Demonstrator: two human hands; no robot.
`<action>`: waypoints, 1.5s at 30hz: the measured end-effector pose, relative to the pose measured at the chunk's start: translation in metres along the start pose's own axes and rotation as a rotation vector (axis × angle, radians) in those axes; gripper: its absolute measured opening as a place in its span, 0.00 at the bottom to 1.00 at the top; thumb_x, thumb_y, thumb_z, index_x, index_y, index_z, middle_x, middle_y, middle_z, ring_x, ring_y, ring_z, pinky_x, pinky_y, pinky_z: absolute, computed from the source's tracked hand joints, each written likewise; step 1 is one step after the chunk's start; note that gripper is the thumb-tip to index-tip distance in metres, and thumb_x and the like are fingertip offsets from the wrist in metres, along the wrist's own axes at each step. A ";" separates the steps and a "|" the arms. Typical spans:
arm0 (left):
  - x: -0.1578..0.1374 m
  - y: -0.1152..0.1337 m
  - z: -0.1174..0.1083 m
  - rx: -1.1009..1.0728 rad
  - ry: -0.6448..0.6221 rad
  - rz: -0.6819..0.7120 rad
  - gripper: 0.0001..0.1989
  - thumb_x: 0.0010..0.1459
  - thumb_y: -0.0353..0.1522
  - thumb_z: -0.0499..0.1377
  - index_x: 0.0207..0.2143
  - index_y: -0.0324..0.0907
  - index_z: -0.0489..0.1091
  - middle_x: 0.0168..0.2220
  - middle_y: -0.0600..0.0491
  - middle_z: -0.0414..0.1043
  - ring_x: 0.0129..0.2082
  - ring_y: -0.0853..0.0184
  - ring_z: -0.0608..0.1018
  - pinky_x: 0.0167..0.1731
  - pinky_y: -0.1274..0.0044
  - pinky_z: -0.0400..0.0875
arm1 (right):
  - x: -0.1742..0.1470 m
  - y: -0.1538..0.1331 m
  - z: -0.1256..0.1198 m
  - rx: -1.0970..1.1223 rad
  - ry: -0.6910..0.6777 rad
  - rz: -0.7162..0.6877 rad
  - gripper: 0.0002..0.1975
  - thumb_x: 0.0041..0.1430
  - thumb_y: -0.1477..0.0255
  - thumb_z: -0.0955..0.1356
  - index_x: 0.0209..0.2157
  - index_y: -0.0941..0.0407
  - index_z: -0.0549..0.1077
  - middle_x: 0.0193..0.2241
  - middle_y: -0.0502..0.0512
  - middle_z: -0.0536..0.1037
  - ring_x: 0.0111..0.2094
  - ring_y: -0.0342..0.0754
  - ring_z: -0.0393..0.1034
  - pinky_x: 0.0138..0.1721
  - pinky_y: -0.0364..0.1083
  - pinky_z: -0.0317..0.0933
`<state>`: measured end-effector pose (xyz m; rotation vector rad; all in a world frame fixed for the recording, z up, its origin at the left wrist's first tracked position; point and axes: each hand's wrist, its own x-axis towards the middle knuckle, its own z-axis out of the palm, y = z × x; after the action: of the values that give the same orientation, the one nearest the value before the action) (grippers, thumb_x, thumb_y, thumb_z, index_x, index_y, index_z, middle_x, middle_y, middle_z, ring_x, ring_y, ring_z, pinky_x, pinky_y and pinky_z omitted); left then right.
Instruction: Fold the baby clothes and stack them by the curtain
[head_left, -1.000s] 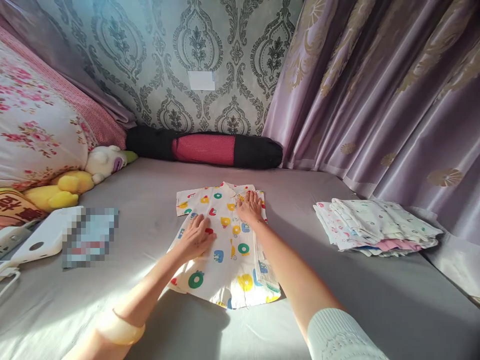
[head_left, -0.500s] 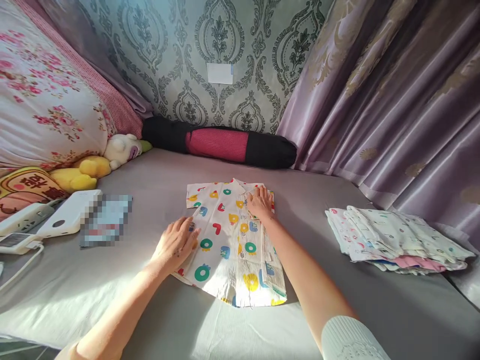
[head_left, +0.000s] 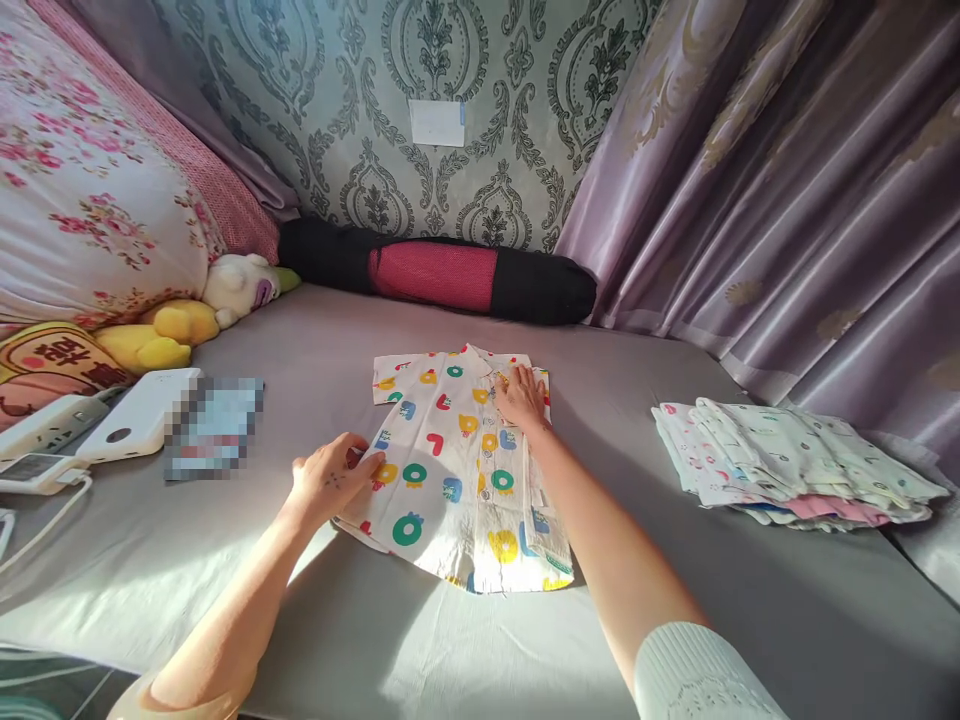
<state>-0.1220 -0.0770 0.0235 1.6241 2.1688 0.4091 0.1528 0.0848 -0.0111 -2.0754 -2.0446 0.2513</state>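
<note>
1. A short-sleeved, white button-front shirt (head_left: 442,500) with red, yellow, green and blue prints lies spread near the middle of the grey-sheeted bed (head_left: 615,380), its collar toward the far edge and its hem toward the near edge.
2. The left hand (head_left: 334,478) is at the shirt's left side, below the sleeve, its thumb laid over the cloth and the other fingers bent at the border; whether they pinch the fabric I cannot tell.
3. The right hand (head_left: 521,398) rests palm down on the shirt's upper right part, near the shoulder, fingers extended and slightly apart, clamped on nothing.
4. Below the right hand, a strip of cloth lies folded over the shirt's right side, running down to the hem.
5. Near the bed's right edge, beside the purple curtain (head_left: 750,200), sits a stack of folded clothes (head_left: 795,450), well apart from the shirt.
6. Along the far edge, against the patterned wall (head_left: 510,205), lies a long black and red roll (head_left: 435,272).
7. By the left edge are a floral pillow (head_left: 90,170), a white plush toy (head_left: 236,285), a yellow plush toy (head_left: 161,335), a white box-like device (head_left: 142,415), a power strip (head_left: 56,425) and a pixelated item (head_left: 214,430).
</note>
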 end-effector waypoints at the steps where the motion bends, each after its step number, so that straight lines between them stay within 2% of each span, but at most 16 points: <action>1: -0.001 0.002 -0.002 -0.010 -0.001 -0.012 0.20 0.52 0.51 0.51 0.34 0.47 0.70 0.33 0.54 0.78 0.38 0.59 0.78 0.48 0.64 0.65 | -0.001 0.002 -0.002 0.027 -0.015 -0.011 0.29 0.69 0.61 0.50 0.66 0.60 0.54 0.68 0.59 0.51 0.69 0.52 0.40 0.67 0.58 0.35; 4: -0.003 0.005 -0.004 -0.052 -0.019 -0.050 0.20 0.52 0.51 0.51 0.33 0.47 0.72 0.33 0.54 0.79 0.38 0.59 0.78 0.47 0.66 0.65 | -0.010 0.009 -0.009 0.056 -0.057 -0.051 0.29 0.69 0.62 0.49 0.66 0.60 0.53 0.69 0.58 0.50 0.69 0.51 0.40 0.66 0.57 0.38; 8: -0.003 0.004 -0.003 -0.074 -0.038 -0.042 0.20 0.54 0.50 0.49 0.30 0.46 0.71 0.33 0.55 0.79 0.37 0.60 0.78 0.48 0.67 0.65 | -0.036 0.017 -0.010 -0.025 -0.066 -0.114 0.31 0.69 0.62 0.48 0.67 0.64 0.50 0.69 0.63 0.47 0.69 0.54 0.37 0.66 0.58 0.37; 12: -0.001 0.002 -0.001 -0.075 -0.054 -0.047 0.18 0.54 0.48 0.49 0.30 0.46 0.71 0.34 0.54 0.79 0.37 0.61 0.78 0.42 0.71 0.67 | -0.057 0.020 -0.004 -0.129 -0.038 -0.176 0.32 0.69 0.61 0.49 0.67 0.66 0.51 0.69 0.64 0.48 0.69 0.54 0.39 0.67 0.57 0.34; 17: -0.001 0.000 -0.001 -0.082 -0.043 -0.044 0.18 0.53 0.48 0.51 0.29 0.45 0.70 0.32 0.54 0.78 0.34 0.62 0.77 0.32 0.75 0.67 | -0.059 0.020 0.005 -0.188 0.010 -0.186 0.31 0.69 0.62 0.49 0.66 0.65 0.53 0.68 0.63 0.49 0.69 0.54 0.41 0.67 0.57 0.33; 21: -0.002 0.000 -0.001 -0.059 -0.027 -0.037 0.17 0.53 0.48 0.52 0.28 0.45 0.69 0.31 0.53 0.77 0.32 0.63 0.77 0.30 0.76 0.67 | -0.058 0.020 0.005 -0.173 0.027 -0.182 0.31 0.69 0.61 0.50 0.66 0.64 0.54 0.68 0.62 0.50 0.69 0.53 0.41 0.67 0.55 0.32; 27: -0.003 0.002 -0.004 -0.047 -0.008 -0.032 0.18 0.53 0.49 0.53 0.30 0.45 0.71 0.32 0.52 0.78 0.33 0.61 0.78 0.31 0.74 0.70 | -0.072 0.016 -0.008 -0.147 -0.002 -0.193 0.30 0.69 0.62 0.50 0.66 0.62 0.54 0.69 0.62 0.48 0.69 0.53 0.38 0.66 0.55 0.35; 32: -0.006 0.005 -0.007 -0.056 0.009 -0.043 0.19 0.54 0.49 0.54 0.38 0.45 0.72 0.34 0.52 0.78 0.36 0.60 0.78 0.38 0.71 0.71 | -0.124 0.010 -0.027 -0.061 -0.182 -0.218 0.32 0.69 0.57 0.46 0.69 0.57 0.45 0.70 0.60 0.39 0.70 0.54 0.31 0.66 0.59 0.35; 36: -0.008 0.004 -0.007 -0.080 0.001 -0.058 0.21 0.54 0.48 0.54 0.45 0.47 0.71 0.35 0.53 0.77 0.39 0.60 0.78 0.42 0.70 0.70 | -0.163 0.007 -0.033 -0.078 -0.266 -0.279 0.34 0.69 0.54 0.46 0.69 0.57 0.43 0.70 0.60 0.37 0.70 0.54 0.29 0.67 0.60 0.33; 39: -0.007 0.002 -0.006 -0.086 -0.005 -0.051 0.21 0.54 0.47 0.55 0.46 0.47 0.70 0.35 0.54 0.77 0.40 0.60 0.78 0.43 0.70 0.69 | -0.172 0.007 -0.029 -0.125 -0.246 -0.301 0.33 0.69 0.56 0.48 0.69 0.58 0.45 0.70 0.61 0.39 0.70 0.55 0.29 0.67 0.61 0.31; 45: -0.005 -0.002 -0.005 -0.097 0.007 -0.046 0.20 0.54 0.47 0.56 0.45 0.47 0.70 0.35 0.54 0.77 0.39 0.60 0.78 0.44 0.69 0.69 | -0.169 0.008 -0.022 -0.161 -0.190 -0.314 0.32 0.69 0.57 0.49 0.68 0.57 0.49 0.70 0.61 0.43 0.70 0.57 0.34 0.66 0.62 0.34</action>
<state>-0.1248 -0.0828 0.0275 1.5208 2.1518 0.4984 0.1634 -0.0853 0.0029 -1.8363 -2.5428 0.2447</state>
